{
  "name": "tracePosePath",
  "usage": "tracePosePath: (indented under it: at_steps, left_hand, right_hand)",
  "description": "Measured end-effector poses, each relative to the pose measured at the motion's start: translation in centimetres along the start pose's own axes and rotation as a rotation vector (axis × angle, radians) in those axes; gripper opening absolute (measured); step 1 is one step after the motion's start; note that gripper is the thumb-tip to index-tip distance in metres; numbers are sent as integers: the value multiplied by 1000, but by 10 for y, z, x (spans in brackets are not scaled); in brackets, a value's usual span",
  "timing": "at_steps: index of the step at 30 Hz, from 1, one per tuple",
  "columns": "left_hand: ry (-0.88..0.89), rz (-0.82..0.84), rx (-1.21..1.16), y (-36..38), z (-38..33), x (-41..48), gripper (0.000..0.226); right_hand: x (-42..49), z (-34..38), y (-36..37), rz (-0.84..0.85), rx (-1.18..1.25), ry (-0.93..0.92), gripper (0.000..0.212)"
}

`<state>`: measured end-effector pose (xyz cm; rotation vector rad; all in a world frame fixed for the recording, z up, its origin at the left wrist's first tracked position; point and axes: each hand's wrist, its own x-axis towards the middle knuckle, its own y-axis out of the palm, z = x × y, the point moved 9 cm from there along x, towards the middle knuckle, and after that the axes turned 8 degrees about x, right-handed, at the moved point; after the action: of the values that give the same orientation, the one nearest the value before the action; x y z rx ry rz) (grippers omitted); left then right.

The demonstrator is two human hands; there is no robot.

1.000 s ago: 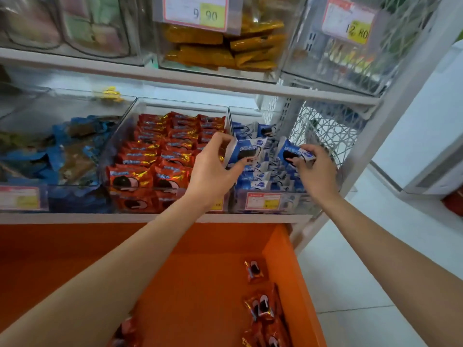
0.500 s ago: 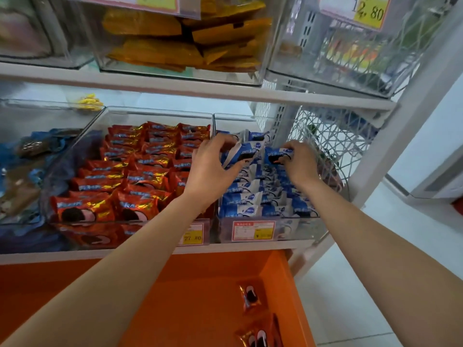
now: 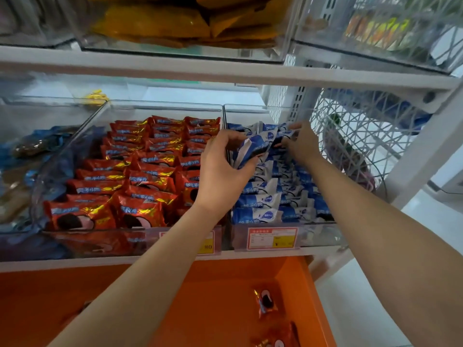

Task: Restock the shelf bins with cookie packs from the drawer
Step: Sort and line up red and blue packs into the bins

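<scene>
Currently we hold our left hand [image 3: 223, 171] curled round blue cookie packs [image 3: 253, 149] over the nearly full rightmost clear bin [image 3: 318, 236], our right hand [image 3: 304, 145] pinches one blue pack [image 3: 285, 133] at its back, and red packs [image 3: 266, 303] in the orange drawer [image 3: 220, 291] are left to shelve.

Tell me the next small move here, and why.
Probably lower the blue packs in the left hand into the back of the blue-pack bin: they are held just above it, and the right hand is pinching a pack there, seemingly making room.
</scene>
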<state>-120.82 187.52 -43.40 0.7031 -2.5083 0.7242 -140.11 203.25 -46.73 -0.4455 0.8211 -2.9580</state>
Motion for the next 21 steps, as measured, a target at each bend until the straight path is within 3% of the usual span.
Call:
tracePosePath:
  at_steps: [8,12,16,21]
  left_hand:
    - [0,-4,-12,1,1,-1,36]
    - [-1,-11,-17,1,2,-1,33]
    - [-26,-24,-53,1,6,-1,37]
    - [-62,-24,-82,4,14,0,43]
  right_hand:
    - [2,-3,-4,-86,-3,37,29]
    - [-3,5,-5,-121,-203,-23,51]
    - [-12,9,3,-74,-176,-55,34]
    - [-35,17,4,-40,-109,-80,36]
